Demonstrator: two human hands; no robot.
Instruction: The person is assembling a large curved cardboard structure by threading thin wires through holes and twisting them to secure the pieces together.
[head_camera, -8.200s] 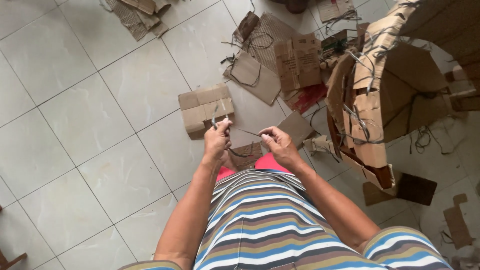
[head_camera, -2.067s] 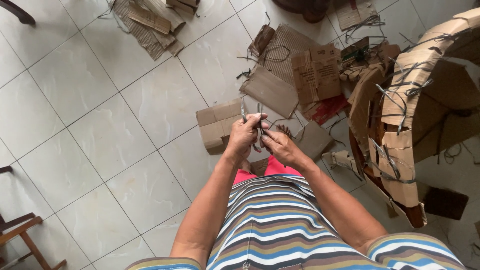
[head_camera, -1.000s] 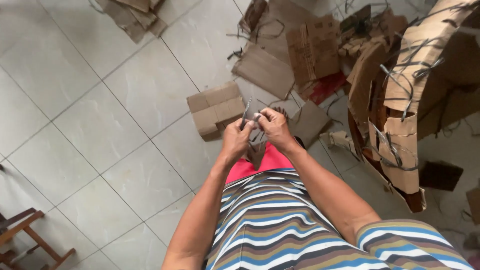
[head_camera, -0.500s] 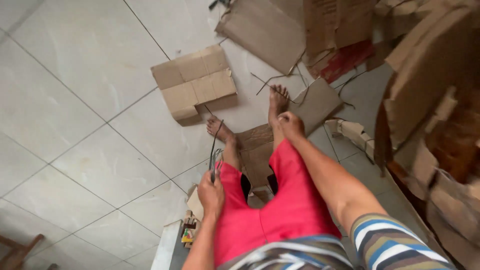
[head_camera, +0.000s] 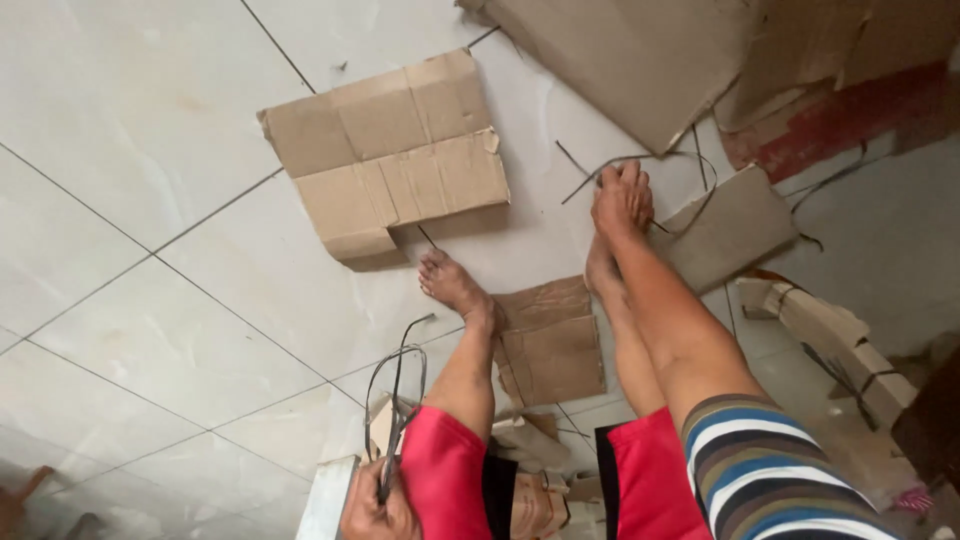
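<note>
Head camera, looking straight down past the knees to a pale tiled floor (head_camera: 150, 130) littered with cardboard. Down at the bottom edge, the left hand (head_camera: 375, 510) is closed in a fist around a bundle of thin dark wire (head_camera: 395, 390). The loops rise from the fist beside the left knee, held up off the tiles, probably to keep them from snagging. Out at full stretch, the right hand (head_camera: 620, 195) is down near the floor just past the right foot, fingers pinched narrow on a loose dark strand (head_camera: 640, 160). That strand curls over the floor and across the corner of a cardboard piece; the pinch looks closed on it, though the fingertips themselves are hard to read.

Now the cardboard. Ahead of the left foot (head_camera: 452, 285), a flattened brown box (head_camera: 390, 150) lies open, creased into panels, one corner folded under. Between the feet sits a smaller torn brown sheet (head_camera: 550, 345), flat on the tiles. To the right of the reaching hand a plain brown slab (head_camera: 730, 225) lies at an angle, wire trailing over it. At the top a large brown sheet (head_camera: 620, 50) runs out of view, with a red-printed patch (head_camera: 840, 110) next to it. Lower right, a strip of folded cardboard (head_camera: 820, 335) bound with dark wire. No labels legible anywhere.
</note>
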